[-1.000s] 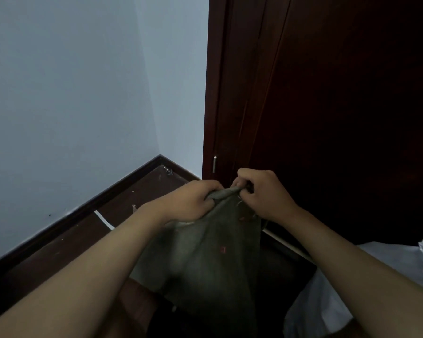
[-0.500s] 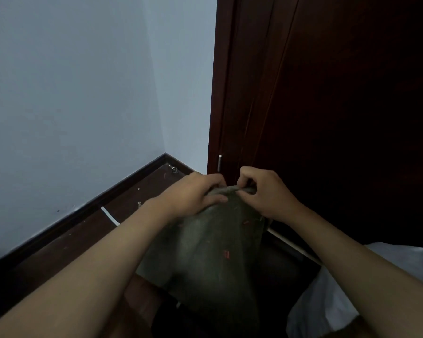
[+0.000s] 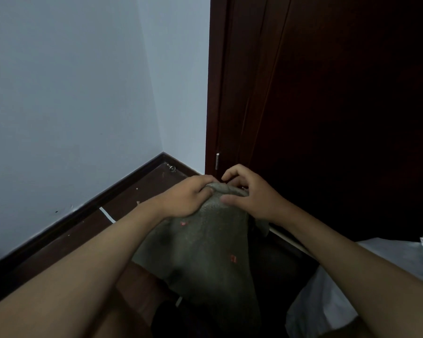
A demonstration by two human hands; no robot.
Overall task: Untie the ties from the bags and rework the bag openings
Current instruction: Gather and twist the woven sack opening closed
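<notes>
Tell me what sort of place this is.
Probably a room corner in a home: pale painted walls, a dark wooden door and a dark skirting board along the floor.

This looks like a room corner in a home: pale painted walls meet at a dark skirting board, a dark wooden door stands in its frame with a metal hinge, and the floor is dark wood.

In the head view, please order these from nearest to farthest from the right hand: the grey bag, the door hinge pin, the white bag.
From the right hand:
1. Grey bag, in its grip.
2. Door hinge pin, just up-left.
3. White bag, low at far right.
</notes>
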